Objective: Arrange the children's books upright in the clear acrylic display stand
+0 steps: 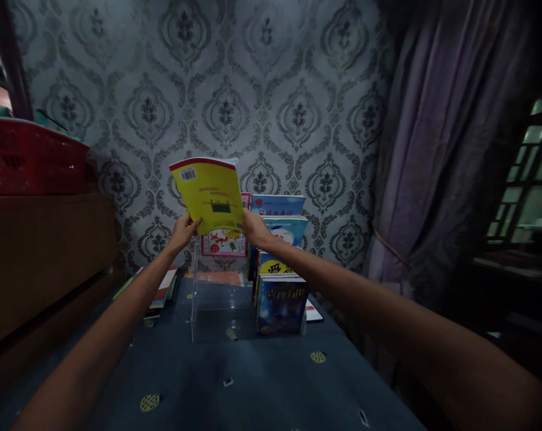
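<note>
Both hands hold up a yellow book (208, 191) with a red top edge and a barcode, its lower part bent slightly. My left hand (184, 232) pinches its lower left corner, thumb on the cover. At the lower right edge, my right hand (255, 229) is closed on the same book, with some fingers hidden. Below and behind it stands a clear acrylic rack (194, 299). A pink-bordered picture book (226, 244) shows at the rack's back left. Several upright books, with a dark blue book (282, 305) in front, fill the rack's right side.
More books (166, 287) lie on the dark patterned tablecloth (199, 383) at the left. A flat white-and-red item (313, 311) lies right of the rack. A red basket (33, 155) sits on a brown cabinet (46, 251); a purple curtain (428, 149) hangs at right.
</note>
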A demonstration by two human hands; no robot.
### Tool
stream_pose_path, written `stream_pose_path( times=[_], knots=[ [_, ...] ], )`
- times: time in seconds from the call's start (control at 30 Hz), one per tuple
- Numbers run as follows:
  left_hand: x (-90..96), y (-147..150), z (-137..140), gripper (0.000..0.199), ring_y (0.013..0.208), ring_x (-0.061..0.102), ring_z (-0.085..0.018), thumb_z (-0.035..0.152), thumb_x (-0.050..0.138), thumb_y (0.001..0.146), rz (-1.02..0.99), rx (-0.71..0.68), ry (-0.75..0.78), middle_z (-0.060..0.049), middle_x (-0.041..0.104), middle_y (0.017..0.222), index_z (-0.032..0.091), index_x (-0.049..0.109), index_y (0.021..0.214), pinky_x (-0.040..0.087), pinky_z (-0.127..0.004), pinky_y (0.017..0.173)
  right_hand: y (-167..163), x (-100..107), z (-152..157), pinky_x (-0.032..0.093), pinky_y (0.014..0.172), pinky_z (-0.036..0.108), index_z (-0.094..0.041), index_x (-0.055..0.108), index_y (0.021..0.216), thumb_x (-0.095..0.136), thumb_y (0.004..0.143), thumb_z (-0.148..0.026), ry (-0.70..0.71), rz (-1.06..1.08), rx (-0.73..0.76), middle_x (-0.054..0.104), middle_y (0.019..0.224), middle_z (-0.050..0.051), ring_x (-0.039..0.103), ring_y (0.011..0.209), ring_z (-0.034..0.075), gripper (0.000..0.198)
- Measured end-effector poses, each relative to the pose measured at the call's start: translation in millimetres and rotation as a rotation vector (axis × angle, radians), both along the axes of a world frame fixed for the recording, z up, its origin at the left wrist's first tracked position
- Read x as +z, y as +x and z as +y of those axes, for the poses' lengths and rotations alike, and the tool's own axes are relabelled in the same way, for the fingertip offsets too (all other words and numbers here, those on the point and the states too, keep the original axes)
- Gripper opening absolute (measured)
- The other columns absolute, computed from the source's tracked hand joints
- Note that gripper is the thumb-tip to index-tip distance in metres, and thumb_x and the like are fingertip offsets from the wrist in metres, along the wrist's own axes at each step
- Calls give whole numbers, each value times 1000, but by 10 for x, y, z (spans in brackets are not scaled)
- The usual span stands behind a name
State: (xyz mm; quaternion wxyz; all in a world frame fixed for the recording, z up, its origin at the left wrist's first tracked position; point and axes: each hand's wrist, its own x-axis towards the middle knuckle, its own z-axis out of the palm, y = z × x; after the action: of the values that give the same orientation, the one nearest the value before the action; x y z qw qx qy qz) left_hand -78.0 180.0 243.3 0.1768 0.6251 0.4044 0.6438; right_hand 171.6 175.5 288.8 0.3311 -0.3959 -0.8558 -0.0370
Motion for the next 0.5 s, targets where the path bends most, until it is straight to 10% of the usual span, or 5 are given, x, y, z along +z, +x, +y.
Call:
stream_pose_path(
  times=[0.5],
  knots=[
    [-41,-107,113,54,66,65,-20,57,79,57,101,-100,-108,-5,74,80,15,68,89,51,-27,56,66,413,-92,50,82,34,-15,34,140,38,83,-5,229,342,9,67,108,12,65,95,25,58]
  ],
)
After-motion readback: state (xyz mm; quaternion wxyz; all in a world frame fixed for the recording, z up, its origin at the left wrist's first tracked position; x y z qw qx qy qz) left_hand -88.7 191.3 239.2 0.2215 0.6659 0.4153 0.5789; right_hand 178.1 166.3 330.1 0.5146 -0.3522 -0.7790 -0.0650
